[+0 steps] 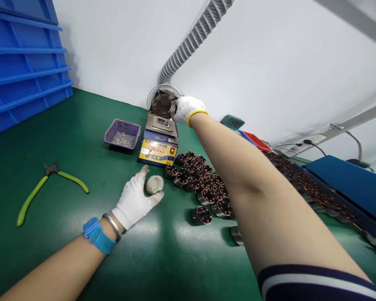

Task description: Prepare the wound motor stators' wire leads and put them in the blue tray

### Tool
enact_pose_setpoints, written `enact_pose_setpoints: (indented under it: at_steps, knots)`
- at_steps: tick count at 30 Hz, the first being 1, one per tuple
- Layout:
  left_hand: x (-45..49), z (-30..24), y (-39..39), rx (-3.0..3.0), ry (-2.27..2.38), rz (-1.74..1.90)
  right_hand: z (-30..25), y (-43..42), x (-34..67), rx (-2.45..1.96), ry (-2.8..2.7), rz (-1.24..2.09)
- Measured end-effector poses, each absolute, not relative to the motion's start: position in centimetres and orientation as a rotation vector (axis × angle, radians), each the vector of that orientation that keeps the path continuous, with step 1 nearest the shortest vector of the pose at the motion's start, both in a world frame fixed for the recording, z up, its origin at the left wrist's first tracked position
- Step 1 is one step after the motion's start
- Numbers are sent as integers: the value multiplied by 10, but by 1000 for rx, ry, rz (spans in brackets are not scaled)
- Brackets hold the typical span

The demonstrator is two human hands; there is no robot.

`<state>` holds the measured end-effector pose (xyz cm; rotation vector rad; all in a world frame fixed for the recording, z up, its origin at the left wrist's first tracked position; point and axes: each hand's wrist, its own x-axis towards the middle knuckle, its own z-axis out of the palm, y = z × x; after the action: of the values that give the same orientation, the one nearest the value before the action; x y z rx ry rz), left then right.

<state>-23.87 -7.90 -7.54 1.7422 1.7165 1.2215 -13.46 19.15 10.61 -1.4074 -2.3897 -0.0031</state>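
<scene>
Over green workbench [90, 152], reach steadily with right hand [189, 110], curled near rear of solder pot [159, 146], hold too obscured to tell. Around white cup [154, 184] just before pot, rest left hand [135, 202], loosely parted, clear of probable heat.

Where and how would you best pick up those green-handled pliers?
Probably by both green handles, about midway along, coming from the near side and slightly above: the pliers lie flat and spread open, handles fanning towards the near side.
</scene>
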Motion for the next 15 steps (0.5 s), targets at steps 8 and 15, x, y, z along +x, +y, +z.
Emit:
enact_pose_setpoints:
  at_steps: [8,15]
  knots:
    - [-239,-78,-78,1729,1710,1268,102,173,-143,-1539,-2177,328]
    - [-242,-74,-79,1682,1647,1268,116,148,-111,-1423,-1663,951]
